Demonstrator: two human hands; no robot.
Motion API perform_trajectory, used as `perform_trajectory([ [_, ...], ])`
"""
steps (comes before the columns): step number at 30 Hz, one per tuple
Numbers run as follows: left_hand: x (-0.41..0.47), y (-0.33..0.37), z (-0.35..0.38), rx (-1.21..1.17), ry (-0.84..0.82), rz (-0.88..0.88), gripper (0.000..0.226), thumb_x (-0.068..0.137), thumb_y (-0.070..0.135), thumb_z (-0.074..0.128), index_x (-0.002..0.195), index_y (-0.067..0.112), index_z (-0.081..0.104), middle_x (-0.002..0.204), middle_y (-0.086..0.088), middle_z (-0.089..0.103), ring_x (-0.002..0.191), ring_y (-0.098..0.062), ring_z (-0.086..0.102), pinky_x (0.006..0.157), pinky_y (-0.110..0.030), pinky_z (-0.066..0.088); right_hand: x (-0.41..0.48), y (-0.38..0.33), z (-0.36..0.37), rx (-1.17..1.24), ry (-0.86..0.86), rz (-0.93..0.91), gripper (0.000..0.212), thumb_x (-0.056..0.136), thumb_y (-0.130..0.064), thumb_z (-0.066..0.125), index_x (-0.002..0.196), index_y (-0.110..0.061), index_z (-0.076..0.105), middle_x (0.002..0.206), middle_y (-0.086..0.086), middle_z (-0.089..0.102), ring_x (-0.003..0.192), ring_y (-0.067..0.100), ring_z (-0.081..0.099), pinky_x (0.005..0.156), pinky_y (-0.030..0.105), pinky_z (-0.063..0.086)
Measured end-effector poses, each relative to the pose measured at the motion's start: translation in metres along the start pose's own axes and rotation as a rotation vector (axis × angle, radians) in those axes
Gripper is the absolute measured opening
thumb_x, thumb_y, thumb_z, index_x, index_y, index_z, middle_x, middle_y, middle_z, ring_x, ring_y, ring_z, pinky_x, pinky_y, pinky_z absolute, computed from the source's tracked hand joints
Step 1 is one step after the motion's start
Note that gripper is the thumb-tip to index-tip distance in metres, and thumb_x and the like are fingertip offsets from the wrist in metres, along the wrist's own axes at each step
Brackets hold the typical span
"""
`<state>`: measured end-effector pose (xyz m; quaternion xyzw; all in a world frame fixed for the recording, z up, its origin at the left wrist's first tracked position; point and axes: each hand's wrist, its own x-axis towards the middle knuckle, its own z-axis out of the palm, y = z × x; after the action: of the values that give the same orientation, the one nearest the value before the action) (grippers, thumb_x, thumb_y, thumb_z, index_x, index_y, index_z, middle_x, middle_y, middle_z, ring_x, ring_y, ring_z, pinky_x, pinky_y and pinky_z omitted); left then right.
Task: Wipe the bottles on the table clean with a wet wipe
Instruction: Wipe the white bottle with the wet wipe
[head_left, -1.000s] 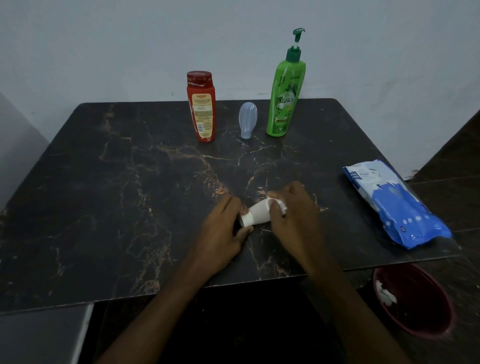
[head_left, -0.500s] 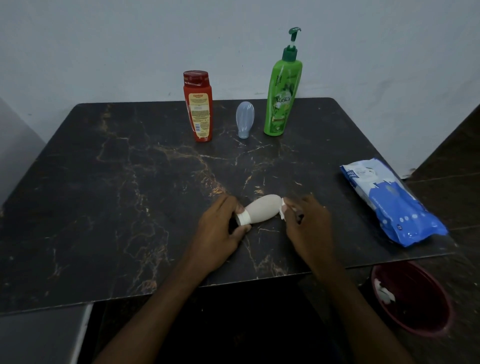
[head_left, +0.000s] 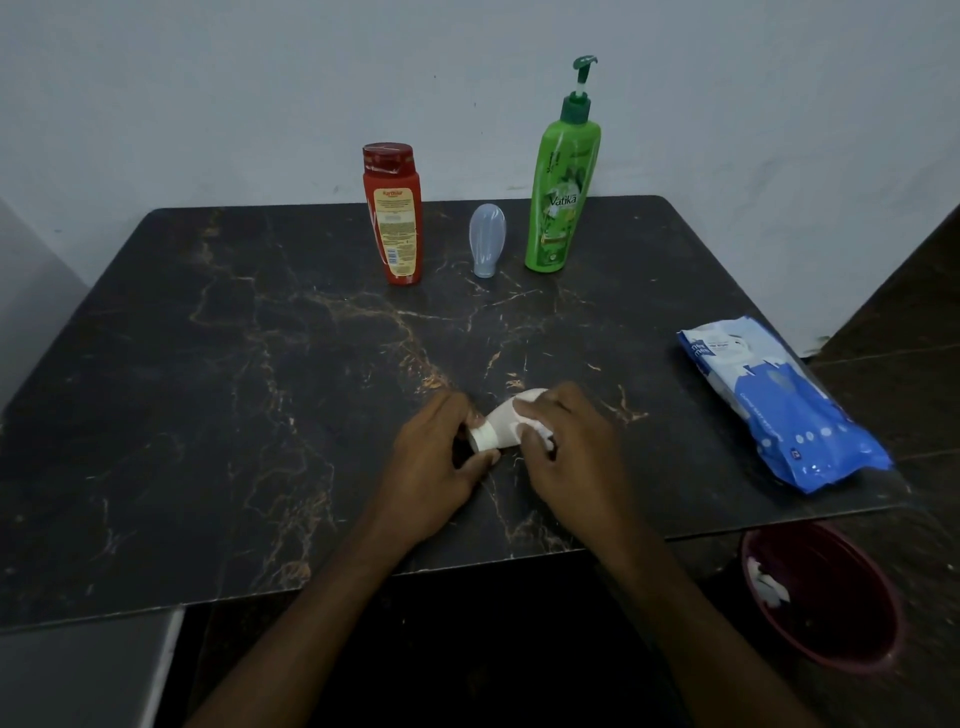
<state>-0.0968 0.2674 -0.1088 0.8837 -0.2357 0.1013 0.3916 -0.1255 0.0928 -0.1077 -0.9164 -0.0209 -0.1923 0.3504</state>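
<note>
A dark marble table fills the middle of the frame, its near edge crossing the lower third. Bare stone spreads wide at left and centre. A blue wipes pack lies along the right edge, and a dark red bin sits below that corner at lower right. At the upper centre a red bottle, a small grey-blue tube and a green pump bottle stand in a row, apart from one another. At lower centre, just inside the near edge, a small white bottle lies tilted, plain and pale. The left hand pinches its capped end. The right hand curls over its body, holding what seems to be a bunched wet wipe, mostly hidden under the fingers.
</note>
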Motion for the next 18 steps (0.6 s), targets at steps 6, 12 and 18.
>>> perform_trajectory([
  [6, 0.0, -0.001, 0.0, 0.0, -0.004, -0.005, 0.034, 0.076, 0.015, 0.086, 0.094, 0.017, 0.057, 0.098, 0.007, 0.06, 0.086, -0.007, 0.055, 0.075, -0.023, 0.044, 0.011, 0.026, -0.012, 0.015, 0.094, 0.146, 0.027, 0.092, -0.012, 0.064, 0.118, -0.018, 0.067, 0.112, 0.002, 0.061, 0.095, 0.006, 0.058, 0.078, 0.01, 0.046],
  [12, 0.0, -0.002, 0.001, 0.013, -0.001, 0.003, 0.035, 0.075, 0.016, 0.087, 0.093, 0.018, 0.056, 0.096, 0.008, 0.059, 0.085, -0.006, 0.055, 0.074, -0.023, 0.045, 0.007, 0.001, -0.001, -0.006, 0.062, 0.008, 0.023, 0.093, -0.008, 0.058, 0.113, -0.01, 0.068, 0.109, 0.0, 0.054, 0.09, 0.004, 0.051, 0.075, 0.004, 0.039],
  [18, 0.0, -0.002, 0.001, 0.0, 0.003, 0.012, 0.035, 0.075, 0.015, 0.087, 0.093, 0.017, 0.057, 0.096, 0.006, 0.059, 0.085, -0.007, 0.055, 0.074, -0.023, 0.045, -0.003, 0.015, -0.003, 0.022, 0.019, -0.104, 0.023, 0.091, -0.007, 0.063, 0.112, -0.013, 0.07, 0.101, -0.004, 0.056, 0.087, 0.004, 0.054, 0.076, 0.013, 0.046],
])
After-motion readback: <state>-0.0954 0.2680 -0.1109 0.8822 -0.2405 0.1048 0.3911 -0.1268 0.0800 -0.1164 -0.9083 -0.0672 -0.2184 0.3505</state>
